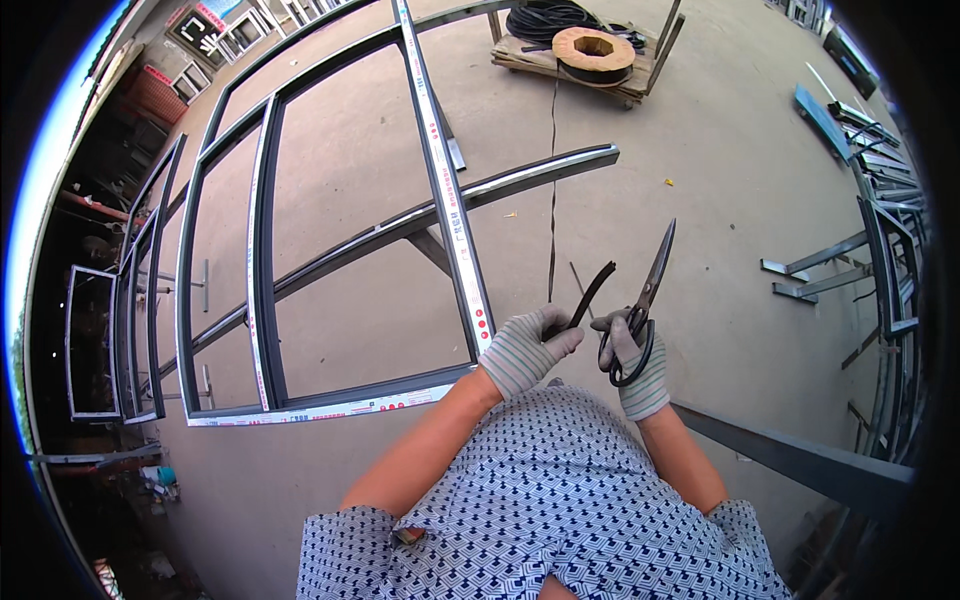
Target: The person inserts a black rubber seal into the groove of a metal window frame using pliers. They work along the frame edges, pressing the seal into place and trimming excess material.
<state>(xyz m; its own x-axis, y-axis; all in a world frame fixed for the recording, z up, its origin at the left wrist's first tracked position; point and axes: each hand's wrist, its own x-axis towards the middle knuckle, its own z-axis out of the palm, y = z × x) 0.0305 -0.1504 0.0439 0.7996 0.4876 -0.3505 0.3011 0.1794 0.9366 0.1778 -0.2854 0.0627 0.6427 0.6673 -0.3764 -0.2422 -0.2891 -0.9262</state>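
My left hand [522,355], in a striped white glove, pinches a black rubber strip [597,291]. The strip's short end sticks up past the fingers, and a long thin length [553,190] runs from the hand across the floor toward a cart. Gloved as well, my right hand [641,372] grips black-handled scissors [655,268]. Their blades point up and look closed, a little right of the strip's end and apart from it. Left of my hands, a large dark window frame [443,180] with printed film on its bars rests on a long metal rail [540,172].
A wooden cart [522,58] ahead carries an orange-sided spool [592,50] and a coil of black strip [550,18]. Metal frames and profiles [885,160] stand along the right side. A dark beam [790,455] lies close by my right arm. More frames [95,340] stand at the left.
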